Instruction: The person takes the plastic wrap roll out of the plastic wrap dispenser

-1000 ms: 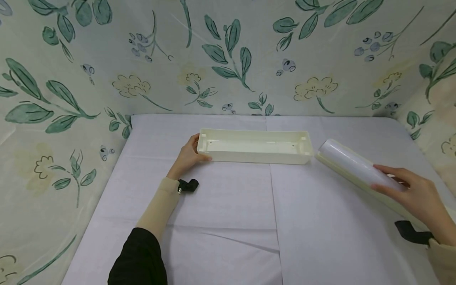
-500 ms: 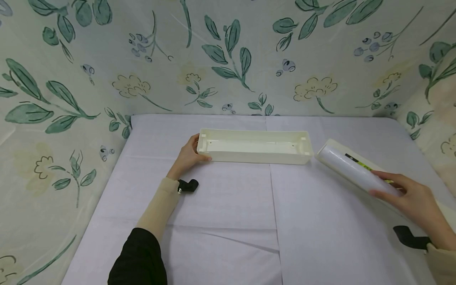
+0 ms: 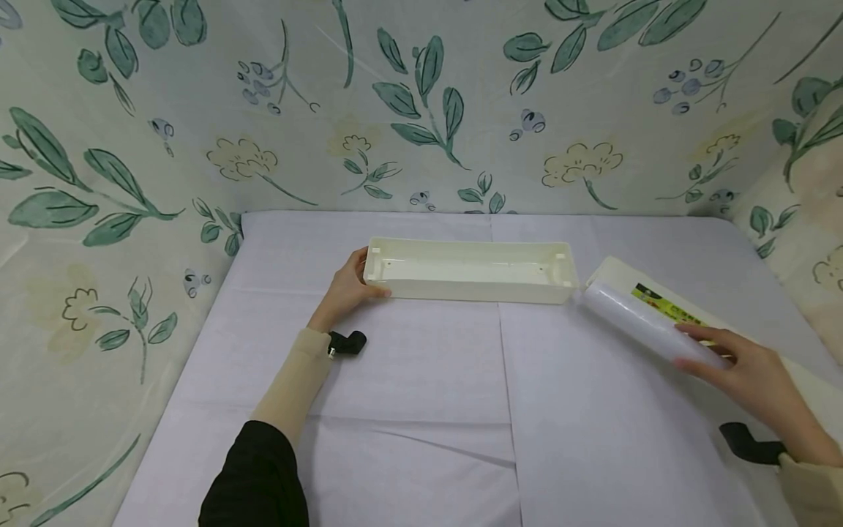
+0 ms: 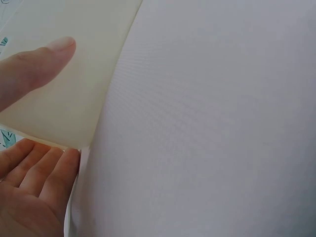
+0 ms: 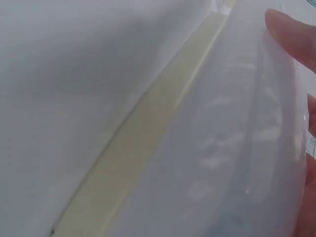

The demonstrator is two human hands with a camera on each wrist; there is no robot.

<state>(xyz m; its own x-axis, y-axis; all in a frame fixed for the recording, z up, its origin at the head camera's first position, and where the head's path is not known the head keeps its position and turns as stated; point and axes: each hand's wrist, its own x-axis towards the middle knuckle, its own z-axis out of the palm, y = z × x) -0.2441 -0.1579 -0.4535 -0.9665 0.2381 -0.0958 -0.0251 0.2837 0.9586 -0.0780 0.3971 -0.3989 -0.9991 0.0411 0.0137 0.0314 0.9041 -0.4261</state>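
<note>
A long cream plastic box (image 3: pixel 461 290), open at the top, lies across the back of the white cloth. My left hand (image 3: pixel 345 291) holds its left end, thumb on the front wall and fingers round the end. In the left wrist view the thumb (image 4: pixel 44 64) lies against the cream wall. To the right, my right hand (image 3: pixel 751 373) grips a glossy white roll of plastic film (image 3: pixel 639 326), thumb on the near side and fingers over the far side. Behind the roll a long cream piece (image 3: pixel 615 271) bears a yellow-green label (image 3: pixel 665 301), partly covered by the hand.
White cloth (image 3: pixel 408 388) with fold lines covers the table. A floral sheet (image 3: pixel 421 110) hangs behind it and along both sides. Black mounts (image 3: pixel 347 342) sit at both wrists. The cream piece's upper end lies close to the box's right end.
My right hand has shifted the roll toward the lower left, off the cream piece's face, and the label on that piece has come into sight. The left hand and box stay put.
</note>
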